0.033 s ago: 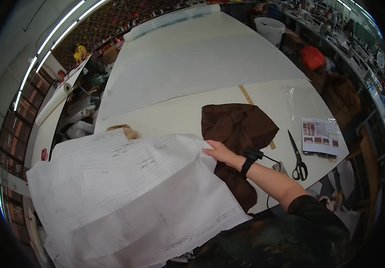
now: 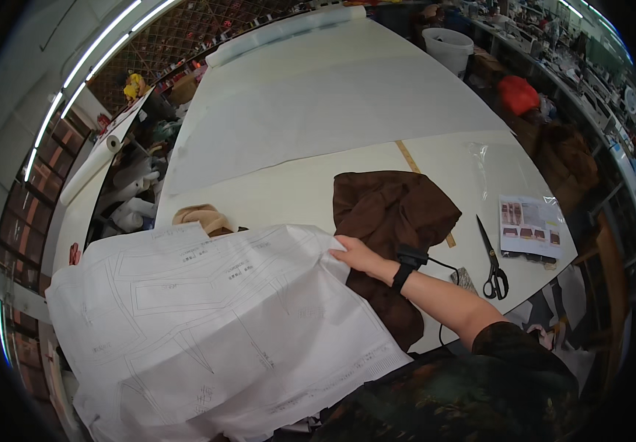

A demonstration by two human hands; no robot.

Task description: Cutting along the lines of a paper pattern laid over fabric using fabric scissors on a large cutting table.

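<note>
A large sheet of white pattern paper (image 2: 222,331), printed with thin outlines of garment pieces, fills the lower left and hangs creased toward me. My right hand (image 2: 362,258) pinches its upper right corner between thumb and fingers. My left hand does not show; the sheet covers that side. Just beyond my right hand lies a bunched dark brown cloth (image 2: 399,206), partly under my wrist and the paper. A tan cloth (image 2: 204,216) peeks out past the sheet's far edge.
Black-handled scissors (image 2: 493,265) and a printed sheet with pictures (image 2: 530,227) lie at the right of the white table (image 2: 288,180). A yellow ruler (image 2: 406,156) runs under the brown cloth. A broad pale sheet (image 2: 347,103) covers the far part, with a roll (image 2: 288,35) beyond.
My right hand has shifted slightly left and down with the paper's corner. The sheet's far edge has dropped, so more of the tan cloth shows.
</note>
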